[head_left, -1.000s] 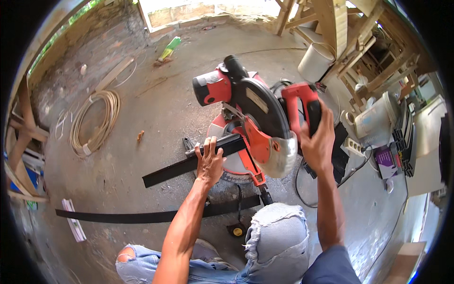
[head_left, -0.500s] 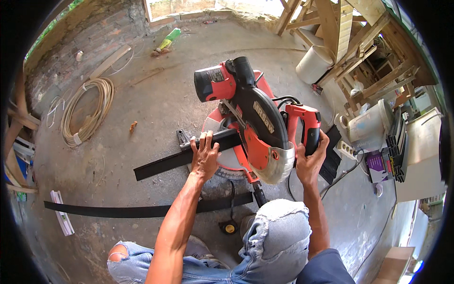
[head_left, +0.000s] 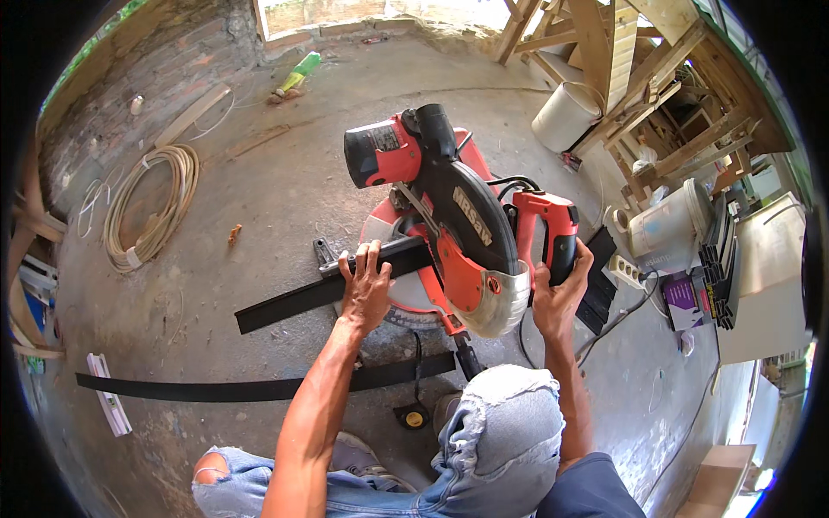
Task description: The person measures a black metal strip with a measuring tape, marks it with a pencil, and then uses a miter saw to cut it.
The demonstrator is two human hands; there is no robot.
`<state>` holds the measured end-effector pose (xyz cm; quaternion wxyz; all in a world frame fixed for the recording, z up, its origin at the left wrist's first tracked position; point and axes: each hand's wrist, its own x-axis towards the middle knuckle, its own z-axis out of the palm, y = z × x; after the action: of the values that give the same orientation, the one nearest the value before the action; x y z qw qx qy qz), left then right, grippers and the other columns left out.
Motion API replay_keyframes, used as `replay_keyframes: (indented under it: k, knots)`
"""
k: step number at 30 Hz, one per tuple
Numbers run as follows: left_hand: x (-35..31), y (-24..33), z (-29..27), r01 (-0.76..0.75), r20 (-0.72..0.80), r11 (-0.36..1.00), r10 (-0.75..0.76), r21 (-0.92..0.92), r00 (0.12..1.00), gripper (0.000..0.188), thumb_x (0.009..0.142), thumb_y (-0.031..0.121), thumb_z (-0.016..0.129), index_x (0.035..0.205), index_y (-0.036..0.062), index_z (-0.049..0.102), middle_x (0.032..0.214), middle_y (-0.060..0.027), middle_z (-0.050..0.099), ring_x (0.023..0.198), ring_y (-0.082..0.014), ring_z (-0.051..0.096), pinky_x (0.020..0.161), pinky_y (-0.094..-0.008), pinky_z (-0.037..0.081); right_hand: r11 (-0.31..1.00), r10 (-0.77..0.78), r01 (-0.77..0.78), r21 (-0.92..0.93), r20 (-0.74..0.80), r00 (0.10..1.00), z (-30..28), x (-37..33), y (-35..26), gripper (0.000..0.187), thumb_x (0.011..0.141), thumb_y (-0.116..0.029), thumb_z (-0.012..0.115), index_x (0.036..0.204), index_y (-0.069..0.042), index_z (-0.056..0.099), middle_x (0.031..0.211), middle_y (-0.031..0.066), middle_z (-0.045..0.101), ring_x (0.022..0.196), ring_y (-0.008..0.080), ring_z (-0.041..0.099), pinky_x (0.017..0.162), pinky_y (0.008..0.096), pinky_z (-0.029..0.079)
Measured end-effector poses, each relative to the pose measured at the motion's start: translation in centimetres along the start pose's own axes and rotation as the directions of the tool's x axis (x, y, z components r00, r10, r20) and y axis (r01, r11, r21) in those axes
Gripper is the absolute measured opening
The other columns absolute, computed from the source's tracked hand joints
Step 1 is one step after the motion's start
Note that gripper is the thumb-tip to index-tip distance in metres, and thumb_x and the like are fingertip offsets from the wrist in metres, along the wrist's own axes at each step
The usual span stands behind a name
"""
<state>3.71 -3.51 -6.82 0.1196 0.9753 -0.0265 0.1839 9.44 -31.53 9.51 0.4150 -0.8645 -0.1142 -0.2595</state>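
A person's left hand [head_left: 366,293] grips a flat, straight black strip [head_left: 285,304] at the centre of the frame, fingers curled over the grey metal fence [head_left: 408,245] of a red-and-black circular-bladed mitre saw [head_left: 471,211]. The strip lies across the saw's base, its free end reaching toward the left. At centre right, the right hand [head_left: 560,295] has its fingers wrapped around the black grip of the saw's red loop handle [head_left: 546,211]. A long, curved black strip [head_left: 216,390] stretches across the lower left, near a black-and-yellow tape measure [head_left: 413,417].
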Motion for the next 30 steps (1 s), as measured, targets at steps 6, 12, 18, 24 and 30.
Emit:
replay_keyframes:
  k: [6, 12, 18, 24, 30]
  knots:
    - [0.0, 0.1, -0.1, 0.0, 0.007, 1.0, 0.001, -0.013, 1.0, 0.036, 0.075, 0.018, 0.08, 0.105, 0.0046, 0.065, 0.148, -0.0162, 0.037, 0.141, -0.0338, 0.031, 0.111, -0.0607, 0.015, 0.995, -0.092, 0.091, -0.041, -0.018, 0.996, 0.0, 0.1, 0.5, 0.051, 0.079, 0.002, 0.06, 0.129, 0.0, 0.045, 0.095, 0.0118, 0.054, 0.081, 0.0196, 0.052, 0.077, 0.0342, 0.046]
    - [0.1, -0.1, -0.2, -0.011, 0.006, 0.999, 0.011, -0.032, 1.0, 0.033, 0.076, 0.018, 0.079, 0.103, 0.0041, 0.065, 0.147, -0.0164, 0.037, 0.141, -0.0337, 0.031, 0.111, -0.0595, 0.014, 1.0, -0.016, 0.016, -0.001, -0.001, 1.0, -0.1, 0.1, 0.2, 0.054, 0.077, -0.002, 0.063, 0.128, -0.002, 0.046, 0.098, 0.0158, 0.054, 0.085, 0.0284, 0.055, 0.082, 0.0407, 0.047]
    - [0.1, 0.1, -0.5, -0.007, 0.006, 0.999, 0.007, -0.053, 1.0, 0.032, 0.077, 0.016, 0.079, 0.102, 0.0036, 0.065, 0.147, -0.0169, 0.037, 0.14, -0.0339, 0.031, 0.11, -0.0588, 0.015, 1.0, 0.004, -0.004, 0.014, 0.0, 1.0, 0.0, 0.0, 0.1, 0.054, 0.077, -0.002, 0.063, 0.129, -0.002, 0.046, 0.099, 0.0163, 0.055, 0.084, 0.028, 0.055, 0.081, 0.0396, 0.047]
    - [0.1, 0.1, -0.5, -0.013, -0.004, 0.999, 0.013, -0.035, 1.0, 0.032, 0.076, 0.017, 0.079, 0.101, 0.0035, 0.065, 0.147, -0.0174, 0.038, 0.139, -0.0343, 0.033, 0.11, -0.0581, 0.016, 1.0, -0.029, 0.029, -0.01, -0.016, 0.999, 0.1, -0.5, 0.4, 0.052, 0.08, -0.001, 0.061, 0.13, -0.001, 0.045, 0.097, 0.014, 0.055, 0.083, 0.0235, 0.054, 0.079, 0.0366, 0.047]
    - [0.2, 0.2, -0.6, 0.007, -0.021, 0.999, -0.008, -0.048, 1.0, 0.034, 0.074, 0.018, 0.08, 0.101, 0.0037, 0.066, 0.145, -0.017, 0.04, 0.137, -0.0338, 0.035, 0.109, -0.058, 0.019, 1.0, -0.01, 0.01, 0.027, -0.027, 1.0, 0.2, -1.2, 0.7, 0.047, 0.092, -0.014, 0.066, 0.132, -0.001, 0.045, 0.097, 0.0156, 0.058, 0.082, 0.0253, 0.056, 0.078, 0.037, 0.048]
